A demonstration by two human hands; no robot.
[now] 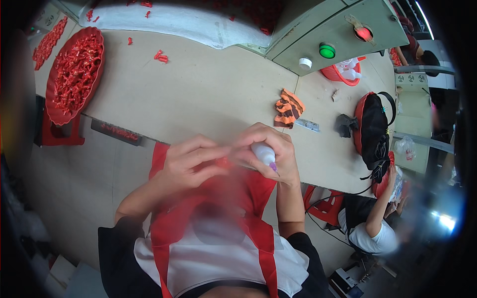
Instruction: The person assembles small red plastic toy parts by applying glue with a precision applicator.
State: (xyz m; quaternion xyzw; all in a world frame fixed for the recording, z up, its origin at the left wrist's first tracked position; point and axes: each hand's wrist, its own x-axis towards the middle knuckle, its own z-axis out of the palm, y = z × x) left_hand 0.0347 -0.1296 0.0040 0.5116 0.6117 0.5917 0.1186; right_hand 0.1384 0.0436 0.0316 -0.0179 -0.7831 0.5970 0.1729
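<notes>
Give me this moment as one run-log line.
left hand: at small red piece, grip blurred | right hand: holding white bottle, purple tip | table: red tray of red pieces at left, orange-brown cloth ahead

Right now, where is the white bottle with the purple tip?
In the head view, the white bottle is in the right hand, right of the left hand.

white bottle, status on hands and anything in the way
Right hand: holding white bottle. Left hand: pinching small red piece, blurred. Orange-and-brown bundle on table beyond, not blocking.
</notes>
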